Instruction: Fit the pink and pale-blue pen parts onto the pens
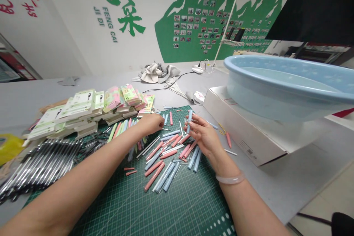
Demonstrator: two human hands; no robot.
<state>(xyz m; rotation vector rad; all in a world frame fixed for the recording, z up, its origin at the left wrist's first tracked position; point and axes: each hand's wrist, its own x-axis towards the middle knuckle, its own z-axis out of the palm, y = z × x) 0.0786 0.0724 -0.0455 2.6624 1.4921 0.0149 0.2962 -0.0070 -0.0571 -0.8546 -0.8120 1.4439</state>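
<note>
Blue pen tube [189, 121] is over the far part of the green mat [124, 202], its long side almost up-and-down in view. The right hand [205, 134] pinches it; I can't tell if the left hand [155, 122] holds anything.

Over the cutting mat [124, 202], the left hand [156, 122] hides its grasp; right of the mat, the basin [271, 97] is cropped.

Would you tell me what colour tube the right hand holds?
The tube is light blue, clearest in the head view.
</note>
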